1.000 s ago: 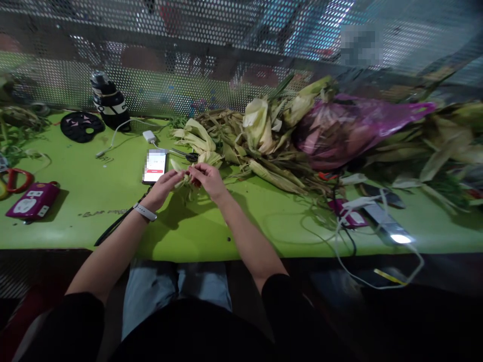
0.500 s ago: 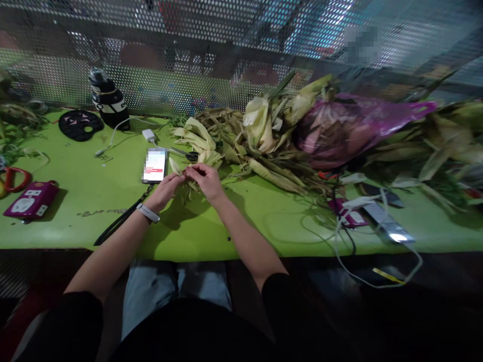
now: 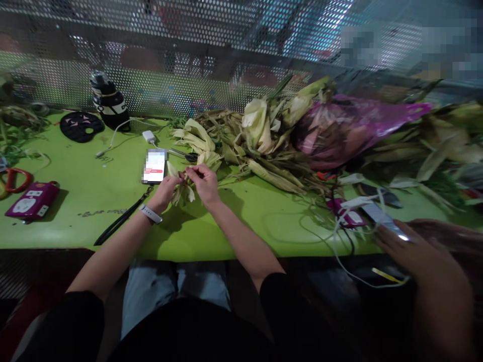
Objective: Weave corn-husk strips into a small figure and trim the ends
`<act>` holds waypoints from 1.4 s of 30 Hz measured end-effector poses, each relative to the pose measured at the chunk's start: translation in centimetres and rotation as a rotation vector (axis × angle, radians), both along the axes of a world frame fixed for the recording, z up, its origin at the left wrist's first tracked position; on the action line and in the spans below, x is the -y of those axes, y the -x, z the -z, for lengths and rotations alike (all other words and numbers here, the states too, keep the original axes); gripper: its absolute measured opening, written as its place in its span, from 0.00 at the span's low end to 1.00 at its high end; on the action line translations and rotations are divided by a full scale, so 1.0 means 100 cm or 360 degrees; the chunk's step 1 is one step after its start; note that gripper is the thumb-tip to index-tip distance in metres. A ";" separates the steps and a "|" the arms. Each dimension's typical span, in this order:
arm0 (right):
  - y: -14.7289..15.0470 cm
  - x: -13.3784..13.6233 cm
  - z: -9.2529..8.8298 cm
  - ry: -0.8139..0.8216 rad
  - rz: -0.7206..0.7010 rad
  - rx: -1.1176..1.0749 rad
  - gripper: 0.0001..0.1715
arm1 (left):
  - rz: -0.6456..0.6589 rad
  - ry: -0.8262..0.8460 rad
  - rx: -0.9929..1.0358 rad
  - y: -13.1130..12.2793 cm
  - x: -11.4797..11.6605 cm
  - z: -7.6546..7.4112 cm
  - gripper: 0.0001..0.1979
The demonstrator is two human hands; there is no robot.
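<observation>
Close together over the green tabletop [image 3: 211, 231], my two hands pinch at a small bundle of pale corn husk [image 3: 184, 195]. My left hand [image 3: 168, 191], below a wrist strap [image 3: 151, 214], is closed on its left side. My right hand [image 3: 204, 182] is closed near its top, fingertips almost meeting the left ones. Husk strips hang below and between the hands; the exact grip is hidden by the fingers. Just left lies a phone [image 3: 154, 166] with a lit screen. Behind the hands are scissors [image 3: 190, 157] and a large heap of dry corn husks [image 3: 234, 133].
A pink plastic bag [image 3: 339, 133] rests against the heap. At right, another person's hand [image 3: 415, 251] is at a second phone [image 3: 383, 218] with white cables. A black bottle [image 3: 109, 103], black palette-shaped object [image 3: 81, 125], purple box [image 3: 33, 201] and orange-handled scissors [image 3: 18, 180] stand left.
Another person's hand has come in from the right to the second phone. My hands stay close together; more of the husk strips now shows hanging below them.
</observation>
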State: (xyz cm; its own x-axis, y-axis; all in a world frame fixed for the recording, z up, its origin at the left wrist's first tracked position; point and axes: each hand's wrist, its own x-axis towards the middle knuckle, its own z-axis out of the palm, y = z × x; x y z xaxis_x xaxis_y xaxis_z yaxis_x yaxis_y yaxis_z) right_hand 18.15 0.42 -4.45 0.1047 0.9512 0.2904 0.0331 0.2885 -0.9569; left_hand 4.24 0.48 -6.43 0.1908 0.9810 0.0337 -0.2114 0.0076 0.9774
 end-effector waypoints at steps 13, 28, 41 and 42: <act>-0.008 -0.005 0.000 -0.0060 0.0032 0.0026 0.15 | 0.0072 -0.0103 -0.0104 -0.004 0.008 -0.008 0.16; -0.010 -0.006 -0.003 0.0293 -0.0220 -0.0159 0.26 | 0.0009 -0.0145 0.0031 -0.005 0.006 -0.007 0.17; -0.007 -0.005 0.006 0.0017 -0.0114 0.0102 0.16 | -0.0361 -0.0226 -0.0043 0.004 0.003 -0.006 0.12; -0.007 -0.004 0.005 0.0014 -0.0106 0.0109 0.16 | -0.0336 -0.0224 -0.0011 0.003 0.003 -0.006 0.12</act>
